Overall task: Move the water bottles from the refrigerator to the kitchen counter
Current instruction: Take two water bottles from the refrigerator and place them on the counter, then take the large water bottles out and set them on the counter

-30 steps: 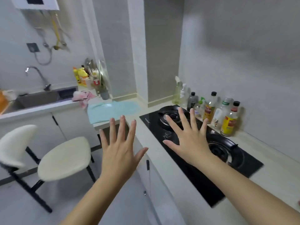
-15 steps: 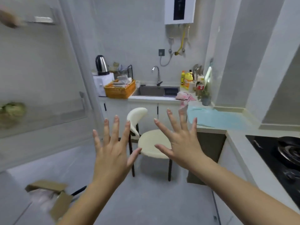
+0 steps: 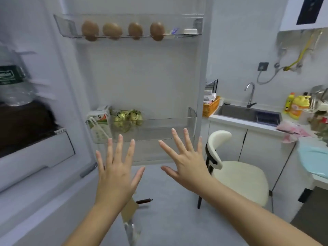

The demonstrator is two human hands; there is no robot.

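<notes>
The refrigerator stands open, its door [image 3: 142, 77] swung out ahead of me. On a shelf inside at the far left stands a clear water bottle [image 3: 12, 80] with a green label, blurred. My left hand [image 3: 116, 173] and my right hand [image 3: 186, 160] are both held up in front of the door with fingers spread, holding nothing. Neither hand touches the bottle, which sits well to their left. The kitchen counter [image 3: 248, 124] runs along the right side.
The door's top rack holds several brown eggs [image 3: 111, 31]; its lower bin [image 3: 159, 128] holds a carton and yellow-green packets. A cream chair [image 3: 237, 176] stands to the right, in front of the sink [image 3: 246, 112]. An orange basket [image 3: 210, 107] sits on the counter. Cardboard scraps [image 3: 130, 210] lie on the floor.
My view has swung left from the stove, past the sink, to the open refrigerator. Both hands stayed raised and spread throughout.
</notes>
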